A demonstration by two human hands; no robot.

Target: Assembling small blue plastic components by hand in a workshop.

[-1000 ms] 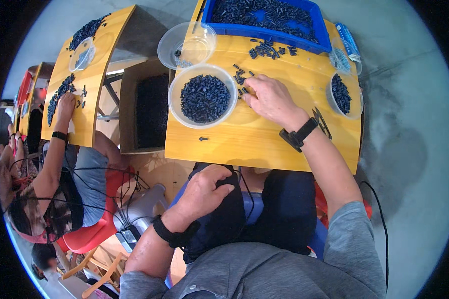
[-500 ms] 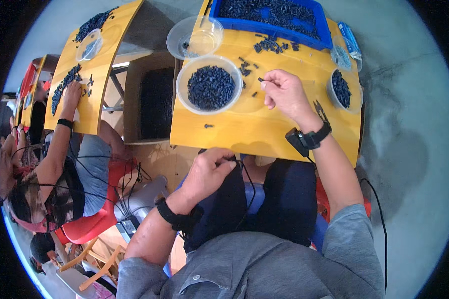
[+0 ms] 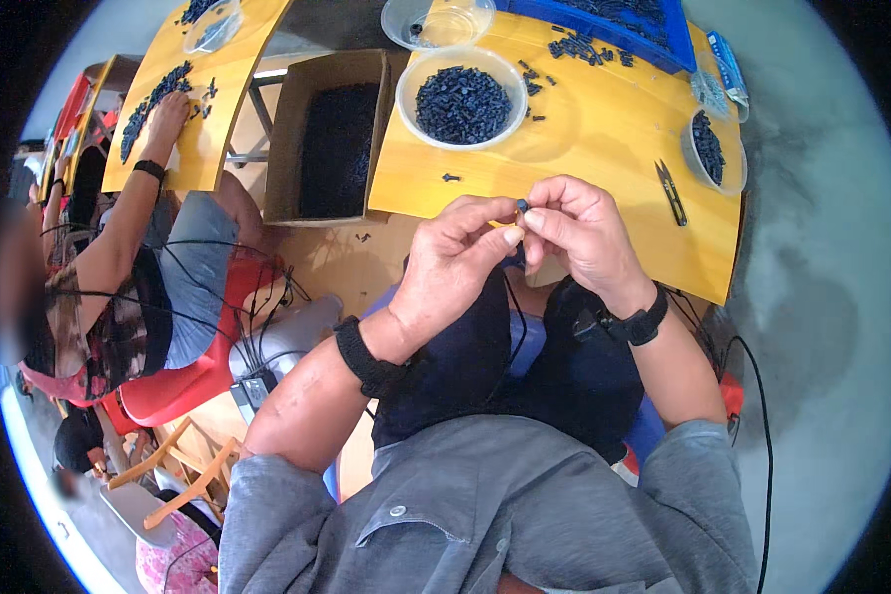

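Observation:
Over the near edge of the yellow table (image 3: 584, 153), my two hands meet fingertip to fingertip. My right hand (image 3: 589, 243) pinches a small black part (image 3: 522, 206) between thumb and fingers. Thumb and forefinger of my left hand (image 3: 450, 257) close in against it from the other side; whatever lies between them is too small to make out. A single black piece (image 3: 451, 178) rests on the table beyond my left hand. Right of my right hand lies a pair of black thread snips (image 3: 671, 193).
A tub (image 3: 403, 111) full of black parts stands at the table's left, with a clear bowl (image 3: 391, 28) behind. Loose parts (image 3: 589, 48) lie before a blue tray (image 3: 685, 48). At right sits a smaller tub (image 3: 733, 181). Left are a cardboard box (image 3: 292, 148) and a co-worker's hand (image 3: 168, 117).
My right hand has come back from over the table with the black part and met my left hand, which has risen slightly. The view has shifted, so the table sits higher.

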